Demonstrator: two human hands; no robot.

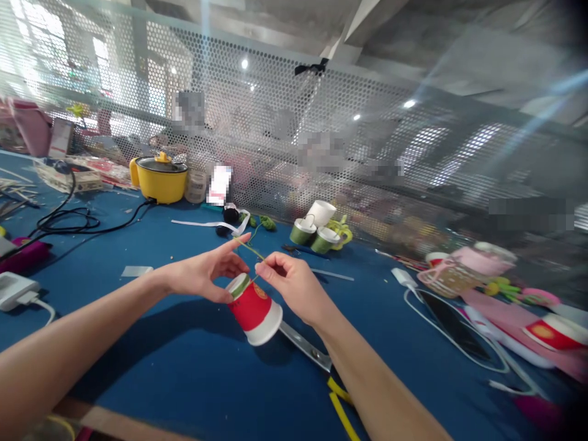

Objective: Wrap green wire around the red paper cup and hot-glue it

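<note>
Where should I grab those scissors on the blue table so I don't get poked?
By the yellow handles, coming from the near edge of the table. The scissors lie flat with the handles toward the person and the metal blades pointing away. The tips are hidden behind the red cup.

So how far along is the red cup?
Done: a green band rings the rim of the red cup. In hand: left hand steadies the cup, right hand pinches a thin green strand at the rim. Left, probably: the strand's end sticks up loose; scissors lie untouched on the blue table.
</note>
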